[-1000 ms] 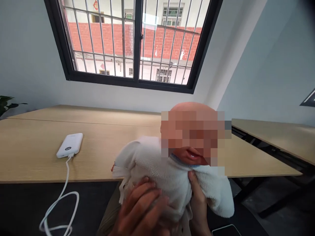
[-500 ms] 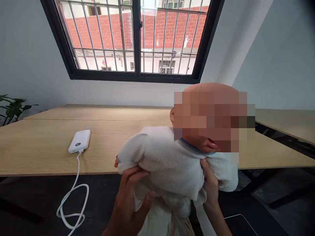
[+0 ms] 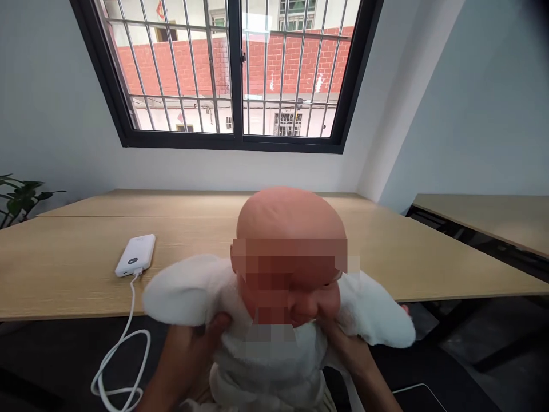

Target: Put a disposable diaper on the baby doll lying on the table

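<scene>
A baby doll [image 3: 270, 375] with a bald head and a white fleecy top is held upright in front of me, partly before the table's front edge. Its two sleeves spread out to the sides. My left hand [image 3: 199, 346] is closed around the doll's side under the arm, the thumb pressing on the chest. On the other side my right hand [image 3: 341, 340] grips the doll under its other arm, thumb near the neck. Most of the fingers of both hands are hidden behind the doll. Its lower body runs down to the bottom edge of the view.
A white power bank [image 3: 136, 254] lies on the wooden table [image 3: 386, 252] at left. Its white cable [image 3: 148, 349] hangs over the front edge in loops. A dark phone-like slab [image 3: 418, 397] is low at right. Behind stand a barred window [image 3: 235, 140] and a plant [image 3: 23, 197].
The doll has turned from a sideways lean to upright, facing more toward me, and has moved left and lower. Both hands keep hold, and my left hand has shifted up under its arm.
</scene>
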### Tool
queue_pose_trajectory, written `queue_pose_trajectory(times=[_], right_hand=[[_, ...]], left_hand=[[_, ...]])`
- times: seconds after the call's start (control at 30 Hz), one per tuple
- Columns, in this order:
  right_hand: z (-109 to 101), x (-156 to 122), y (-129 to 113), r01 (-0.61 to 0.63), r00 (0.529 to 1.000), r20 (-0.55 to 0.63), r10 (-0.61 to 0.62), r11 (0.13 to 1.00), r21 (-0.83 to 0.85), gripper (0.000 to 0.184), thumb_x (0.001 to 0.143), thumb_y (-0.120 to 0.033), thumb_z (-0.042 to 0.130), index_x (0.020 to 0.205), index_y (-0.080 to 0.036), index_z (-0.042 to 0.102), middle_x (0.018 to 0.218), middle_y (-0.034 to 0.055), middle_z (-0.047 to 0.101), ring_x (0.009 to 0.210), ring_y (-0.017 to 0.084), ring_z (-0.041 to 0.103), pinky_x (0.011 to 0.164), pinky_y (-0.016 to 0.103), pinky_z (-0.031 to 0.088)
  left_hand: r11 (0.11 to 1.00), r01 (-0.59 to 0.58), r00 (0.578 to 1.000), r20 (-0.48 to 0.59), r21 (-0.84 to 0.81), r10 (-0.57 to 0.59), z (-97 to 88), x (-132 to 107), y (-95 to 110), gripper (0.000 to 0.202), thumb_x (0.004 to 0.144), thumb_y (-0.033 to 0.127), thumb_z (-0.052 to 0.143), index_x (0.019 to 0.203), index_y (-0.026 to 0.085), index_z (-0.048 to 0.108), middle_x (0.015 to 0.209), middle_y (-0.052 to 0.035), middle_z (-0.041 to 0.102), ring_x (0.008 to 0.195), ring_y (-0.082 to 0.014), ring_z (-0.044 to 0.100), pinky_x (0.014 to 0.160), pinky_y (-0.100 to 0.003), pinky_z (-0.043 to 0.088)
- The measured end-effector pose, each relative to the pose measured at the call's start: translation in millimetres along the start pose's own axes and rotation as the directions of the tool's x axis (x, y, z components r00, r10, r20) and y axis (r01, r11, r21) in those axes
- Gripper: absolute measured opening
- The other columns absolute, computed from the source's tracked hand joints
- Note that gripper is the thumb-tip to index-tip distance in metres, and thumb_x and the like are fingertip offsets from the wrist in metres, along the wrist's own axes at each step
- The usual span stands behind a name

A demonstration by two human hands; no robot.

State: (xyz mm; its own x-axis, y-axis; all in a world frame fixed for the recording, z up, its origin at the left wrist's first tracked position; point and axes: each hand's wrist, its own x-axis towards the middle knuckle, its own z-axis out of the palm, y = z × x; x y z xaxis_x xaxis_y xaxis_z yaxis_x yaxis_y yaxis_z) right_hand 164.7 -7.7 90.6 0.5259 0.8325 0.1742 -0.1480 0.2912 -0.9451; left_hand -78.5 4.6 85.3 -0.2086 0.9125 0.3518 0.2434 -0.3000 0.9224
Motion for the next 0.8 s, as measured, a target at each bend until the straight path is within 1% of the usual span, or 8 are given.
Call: queue_pose_trajectory(times=[0.1, 0.2, 0.3, 0.4, 0.5, 0.6, 0.7, 0.8], right_hand=[[4.0, 18.3, -19.8, -0.121, 0.993, -0.002, 0.121, 0.989, -0.083, 0.043, 0.052, -0.051, 0.087, 0.089, -0.029, 0.077, 0.112, 0.0033, 0.074, 0.137, 0.035, 0.048, 0.110, 0.046, 0.048], [14.7, 47.9, -38.2, -0.120, 0.991, 0.044, 0.130, 0.976, -0.179, 0.047, 0.054, -0.052, 0.085, 0.092, -0.026, 0.076, 0.118, 0.0043, 0.072, 0.140, 0.038, 0.042, 0.107, 0.048, 0.050], [38.3, 79.1, -51.0, 0.062, 0.989, 0.144, -0.042, 0.988, -0.141, 0.048, 0.066, -0.058, 0.077, 0.100, -0.025, 0.075, 0.126, 0.0040, 0.068, 0.145, 0.034, 0.036, 0.116, 0.047, 0.040], [68.5, 111.3, -58.4, 0.258, 0.934, 0.253, -0.251, 0.966, 0.004, 0.051, 0.075, -0.053, 0.073, 0.117, -0.025, 0.071, 0.135, 0.0032, 0.063, 0.145, 0.025, 0.036, 0.123, 0.042, 0.026], [98.2, 143.1, -57.6, 0.296, 0.896, 0.327, -0.302, 0.953, 0.067, 0.052, 0.080, -0.051, 0.069, 0.125, -0.024, 0.066, 0.134, 0.0033, 0.064, 0.142, 0.021, 0.040, 0.124, 0.041, 0.019], [124.7, 171.4, -42.7, 0.295, 0.879, 0.366, -0.305, 0.952, 0.085, 0.057, 0.083, -0.053, 0.065, 0.132, -0.023, 0.062, 0.136, 0.0033, 0.063, 0.143, 0.019, 0.040, 0.124, 0.039, 0.016], [145.5, 194.5, -16.0, 0.262, 0.904, 0.350, -0.244, 0.965, -0.005, 0.060, 0.092, -0.054, 0.054, 0.140, -0.018, 0.055, 0.147, 0.0061, 0.054, 0.146, 0.019, 0.035, 0.125, 0.038, 0.013], [157.7, 210.1, 9.2, 0.222, 0.936, 0.324, -0.137, 0.945, -0.240, 0.065, 0.099, -0.053, 0.043, 0.149, -0.011, 0.042, 0.158, 0.0106, 0.038, 0.150, 0.021, 0.027, 0.125, 0.037, 0.012]], left_hand=[[0.999, -0.049, 0.998, -0.031, 0.014, 0.050, -0.2, 20.2, 23.6, 0.061, 0.068, 0.066, 0.075, 0.107, 0.018, 0.073, 0.107, -0.0127, 0.075, 0.115, -0.0394, 0.064, 0.105, -0.056, 0.048], [0.988, -0.156, 0.987, -0.036, -0.002, 0.156, 5.8, 44.9, 52.2, 0.061, 0.067, 0.063, 0.078, 0.106, 0.017, 0.073, 0.105, -0.0117, 0.075, 0.116, -0.0378, 0.063, 0.103, -0.051, 0.050], [0.965, -0.249, 0.968, -0.042, -0.082, 0.246, 17.6, 74.7, 75.8, 0.059, 0.072, 0.060, 0.076, 0.108, 0.014, 0.071, 0.113, -0.0119, 0.073, 0.120, -0.0358, 0.060, 0.106, -0.047, 0.048], [0.929, -0.312, 0.950, -0.047, -0.201, 0.309, 34.4, 111.3, 83.0, 0.059, 0.074, 0.057, 0.076, 0.111, 0.013, 0.070, 0.117, -0.0118, 0.071, 0.121, -0.0317, 0.060, 0.105, -0.040, 0.047], [0.922, -0.266, 0.964, -0.054, -0.282, 0.261, 55.2, 152.7, 70.7, 0.052, 0.073, 0.058, 0.076, 0.096, 0.012, 0.070, 0.093, -0.0081, 0.073, 0.099, -0.0261, 0.066, 0.088, -0.033, 0.052], [0.934, -0.209, 0.978, -0.081, -0.291, 0.194, 76.6, 192.0, 46.4, 0.049, 0.074, 0.063, 0.072, 0.070, 0.017, 0.058, 0.060, 0.0009, 0.055, 0.069, -0.0181, 0.058, 0.067, -0.030, 0.049], [0.947, -0.195, 0.981, -0.073, -0.255, 0.182, 93.5, 220.0, 20.5, 0.049, 0.079, 0.065, 0.066, 0.068, 0.020, 0.051, 0.063, 0.0006, 0.054, 0.071, -0.0188, 0.058, 0.070, -0.031, 0.049], [0.967, -0.168, 0.985, 0.016, -0.193, 0.175, 103.7, 233.1, -2.2, 0.039, 0.080, 0.057, 0.068, 0.084, 0.020, 0.058, 0.088, -0.0076, 0.068, 0.096, -0.0267, 0.065, 0.086, -0.036, 0.052]])
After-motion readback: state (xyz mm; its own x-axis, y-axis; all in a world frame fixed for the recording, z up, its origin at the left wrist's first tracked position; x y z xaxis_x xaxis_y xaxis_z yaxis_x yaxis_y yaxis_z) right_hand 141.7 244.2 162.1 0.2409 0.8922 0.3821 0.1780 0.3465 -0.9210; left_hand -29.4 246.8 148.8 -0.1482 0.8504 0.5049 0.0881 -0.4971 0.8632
